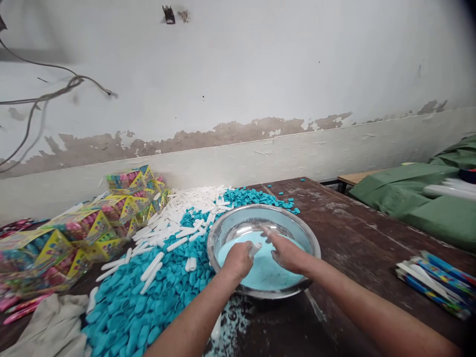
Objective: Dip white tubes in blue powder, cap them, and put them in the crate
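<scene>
A wide shiny metal basin (314, 243) stands on the dark table with pale blue material (266, 277) in its bottom. Over its left half, my left hand (238, 259) is closed around a white plastic tube (255, 248); one end of it sticks out past the fingers. My right hand (285, 252) hovers over the basin's right half, fingers stretched toward the tube and apart, with nothing visible in them. Left of the basin spreads a heap of small teal caps (148, 302), with white tubes (152, 266) lying on top and behind.
Yellow-printed packs (100, 223) are stacked at the left, behind a grey cloth (52, 325). Printed packages (439, 282) lie on the table (353, 238) at the right. Green sacks (405, 193) sit beyond the table's right edge. A peeling white wall (238, 74) closes off the back.
</scene>
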`<move>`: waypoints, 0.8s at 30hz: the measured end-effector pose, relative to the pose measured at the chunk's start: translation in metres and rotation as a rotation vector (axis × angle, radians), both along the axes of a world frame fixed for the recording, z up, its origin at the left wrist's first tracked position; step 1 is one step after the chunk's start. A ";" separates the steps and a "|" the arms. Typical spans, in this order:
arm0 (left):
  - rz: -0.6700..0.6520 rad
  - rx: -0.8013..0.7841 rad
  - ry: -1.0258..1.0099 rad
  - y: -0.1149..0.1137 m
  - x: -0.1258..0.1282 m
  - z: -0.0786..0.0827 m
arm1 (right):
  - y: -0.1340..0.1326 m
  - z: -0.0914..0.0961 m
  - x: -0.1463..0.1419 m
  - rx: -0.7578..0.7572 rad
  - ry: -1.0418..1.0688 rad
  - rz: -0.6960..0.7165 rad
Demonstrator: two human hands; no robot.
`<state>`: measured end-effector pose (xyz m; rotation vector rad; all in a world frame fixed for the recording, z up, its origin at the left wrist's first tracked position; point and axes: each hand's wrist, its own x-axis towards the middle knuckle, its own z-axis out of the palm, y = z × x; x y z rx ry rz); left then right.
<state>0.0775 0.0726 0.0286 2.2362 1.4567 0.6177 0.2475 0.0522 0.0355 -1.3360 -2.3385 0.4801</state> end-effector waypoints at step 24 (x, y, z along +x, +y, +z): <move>0.473 -0.316 -0.854 -0.165 -0.206 -0.065 | -0.077 -0.054 -0.120 -0.072 -0.332 0.111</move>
